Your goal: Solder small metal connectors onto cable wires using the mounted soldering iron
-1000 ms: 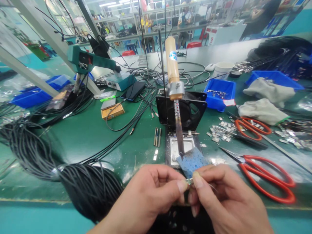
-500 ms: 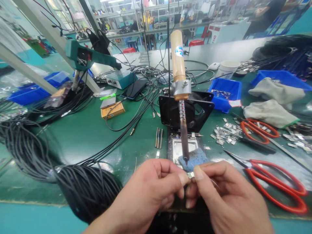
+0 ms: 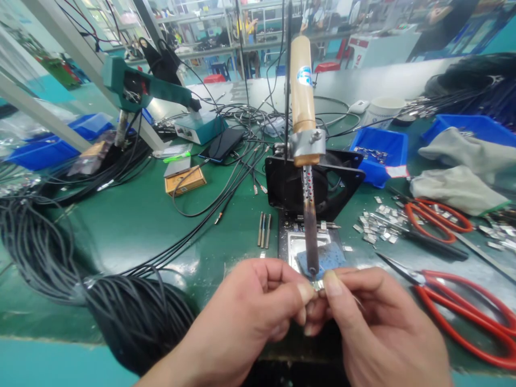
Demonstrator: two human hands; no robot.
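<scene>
My left hand (image 3: 258, 312) and my right hand (image 3: 374, 328) meet at the near edge of the green bench, thumbs pinching one small metal piece (image 3: 318, 285) between them. The piece sits right under the tip of a fixed soldering iron (image 3: 308, 204) with a wooden handle, mounted tilted in a clamp. A blue sponge (image 3: 324, 257) lies in a metal tray (image 3: 292, 244) just behind the tip. A thin wire seems to run from my right hand.
A black fan (image 3: 290, 185) stands behind the iron. Red-handled scissors (image 3: 467, 317) lie at the right, another pair (image 3: 439, 215) farther back beside several small metal pieces (image 3: 377, 223). A blue bin (image 3: 379, 156), grey gloves (image 3: 455, 185), black cable coils (image 3: 121, 317) and a green tool (image 3: 141, 88) surround the spot.
Both hands have lifted the small piece up and slightly forward until it sits right at the iron's tip. The view has shifted a little to the left, so the iron appears farther right.
</scene>
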